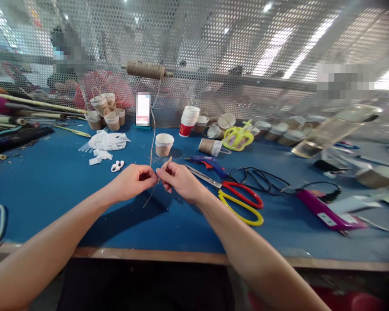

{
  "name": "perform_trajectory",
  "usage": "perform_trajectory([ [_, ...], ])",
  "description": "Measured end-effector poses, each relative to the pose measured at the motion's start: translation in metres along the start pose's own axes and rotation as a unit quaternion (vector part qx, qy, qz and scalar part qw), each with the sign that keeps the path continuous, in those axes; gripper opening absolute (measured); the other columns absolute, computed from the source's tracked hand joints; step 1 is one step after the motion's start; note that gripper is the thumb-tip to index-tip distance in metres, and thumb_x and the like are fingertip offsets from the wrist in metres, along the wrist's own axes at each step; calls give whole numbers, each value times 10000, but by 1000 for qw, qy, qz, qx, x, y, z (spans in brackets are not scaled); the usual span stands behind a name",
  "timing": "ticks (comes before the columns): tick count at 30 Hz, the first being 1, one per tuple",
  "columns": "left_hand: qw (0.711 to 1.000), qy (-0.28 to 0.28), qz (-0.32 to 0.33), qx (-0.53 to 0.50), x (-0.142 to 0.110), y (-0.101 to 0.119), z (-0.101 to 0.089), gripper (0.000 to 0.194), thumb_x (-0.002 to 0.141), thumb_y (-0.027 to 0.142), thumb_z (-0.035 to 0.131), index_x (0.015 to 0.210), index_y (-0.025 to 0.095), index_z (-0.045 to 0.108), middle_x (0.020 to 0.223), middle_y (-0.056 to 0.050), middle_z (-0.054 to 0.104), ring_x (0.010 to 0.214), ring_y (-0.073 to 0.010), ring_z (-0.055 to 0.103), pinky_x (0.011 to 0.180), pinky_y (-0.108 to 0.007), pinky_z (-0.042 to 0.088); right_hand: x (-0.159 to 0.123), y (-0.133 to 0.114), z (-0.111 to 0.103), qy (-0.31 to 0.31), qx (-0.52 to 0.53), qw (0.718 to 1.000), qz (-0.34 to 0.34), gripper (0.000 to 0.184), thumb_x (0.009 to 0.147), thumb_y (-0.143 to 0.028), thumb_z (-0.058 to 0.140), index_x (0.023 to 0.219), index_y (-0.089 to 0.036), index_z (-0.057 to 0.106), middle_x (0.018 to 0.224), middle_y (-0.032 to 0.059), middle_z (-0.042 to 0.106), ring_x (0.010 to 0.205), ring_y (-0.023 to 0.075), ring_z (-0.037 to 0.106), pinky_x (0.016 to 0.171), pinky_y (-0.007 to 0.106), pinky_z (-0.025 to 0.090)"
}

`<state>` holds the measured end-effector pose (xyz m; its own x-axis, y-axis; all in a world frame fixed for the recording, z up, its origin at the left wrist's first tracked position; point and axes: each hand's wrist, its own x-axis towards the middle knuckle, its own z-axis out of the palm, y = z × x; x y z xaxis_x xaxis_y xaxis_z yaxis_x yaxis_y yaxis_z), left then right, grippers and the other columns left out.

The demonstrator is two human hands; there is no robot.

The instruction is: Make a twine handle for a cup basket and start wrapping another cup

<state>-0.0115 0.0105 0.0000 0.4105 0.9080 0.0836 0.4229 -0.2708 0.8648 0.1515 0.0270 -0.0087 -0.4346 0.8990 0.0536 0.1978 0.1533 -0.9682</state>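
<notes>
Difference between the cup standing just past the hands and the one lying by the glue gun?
Pose: the standing cup is upright, mouth up; the lying cup is on its side, mouth to the right.
Handle: the lying cup has a twine loop at its mouth end; none shows on the standing cup.
Shared: both have a brown wrap below a whitish band at the rim.

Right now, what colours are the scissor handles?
One handle is red, the other handle yellow; the head view shows both.
</notes>
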Motion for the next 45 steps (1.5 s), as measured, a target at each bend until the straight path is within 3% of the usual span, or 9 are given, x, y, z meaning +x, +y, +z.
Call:
perform_trajectory([
  [5, 999, 35, -2, 14, 2, -3, 4, 164, 724, 276, 524, 627, 145, 540, 542, 46, 453, 519, -92, 378, 490, -213, 293, 3, 2, 3, 38, -47, 998, -10, 269, 767, -404, 539, 664, -177, 437, 455, -74, 444, 383, 57, 407, 382, 187, 326],
  [9, 997, 43, -26, -61, 5, -8, 7, 194, 665, 305, 603, 590, 143, 526, 533, 51, 445, 528, -88, 368, 496, -213, 276, 5, 4, 5, 56, -70, 996, -24, 285, 749, -411, 563, 642, -176, 443, 455, -68, 445, 391, 62, 411, 381, 193, 331],
  [14, 992, 6, -57, -114, 11, -7, 4, 295, 662, 415, 597, 588, 145, 501, 502, 63, 396, 447, -62, 303, 432, -209, 224, 9, -1, 2, 1, -16, 999, -35, 205, 789, -348, 522, 714, -167, 460, 562, -42, 502, 468, 68, 464, 425, 199, 401],
  [18, 988, -20, -69, -136, 17, -5, 0, 304, 640, 417, 613, 581, 150, 479, 490, 71, 383, 415, -48, 281, 413, -203, 215, 13, -5, -5, 2, -46, 999, -22, 188, 784, -288, 544, 672, -161, 461, 525, -40, 498, 442, 60, 445, 407, 187, 368],
  [24, 992, -32, -41, -117, 18, -12, -1, 190, 689, 315, 588, 653, 138, 527, 587, 43, 459, 498, -64, 344, 470, -207, 258, 16, 5, -4, 31, -41, 999, -7, 218, 797, -301, 530, 652, -158, 454, 467, -62, 452, 408, 47, 405, 390, 172, 328],
  [30, 995, -58, -3, -83, 8, -16, 1, 149, 729, 286, 548, 713, 139, 556, 623, 39, 486, 566, -86, 382, 543, -224, 304, 7, 11, -1, -4, -18, 1000, 5, 229, 796, -347, 512, 673, -159, 465, 484, -63, 455, 413, 51, 417, 397, 178, 343],
  [34, 999, -39, 12, -24, 4, -11, 3, 156, 753, 271, 506, 664, 144, 523, 601, 41, 468, 555, -87, 381, 542, -223, 313, 2, 7, -1, -3, -29, 999, 12, 215, 797, -336, 507, 675, -164, 461, 482, -65, 451, 414, 52, 413, 407, 181, 342],
  [39, 1000, -7, -6, 2, 3, -7, 5, 120, 725, 232, 504, 650, 141, 525, 589, 37, 473, 545, -88, 376, 522, -220, 308, -1, 1, 1, 23, -84, 996, 5, 223, 804, -328, 499, 654, -167, 460, 463, -63, 446, 404, 58, 401, 393, 185, 302],
  [45, 996, -16, -52, -75, 1, -8, 7, 203, 742, 318, 511, 655, 135, 525, 568, 49, 408, 521, -77, 314, 492, -219, 250, -3, -3, 1, 23, -123, 992, -21, 250, 799, -345, 510, 633, -165, 462, 460, -56, 452, 411, 66, 409, 415, 200, 306],
])
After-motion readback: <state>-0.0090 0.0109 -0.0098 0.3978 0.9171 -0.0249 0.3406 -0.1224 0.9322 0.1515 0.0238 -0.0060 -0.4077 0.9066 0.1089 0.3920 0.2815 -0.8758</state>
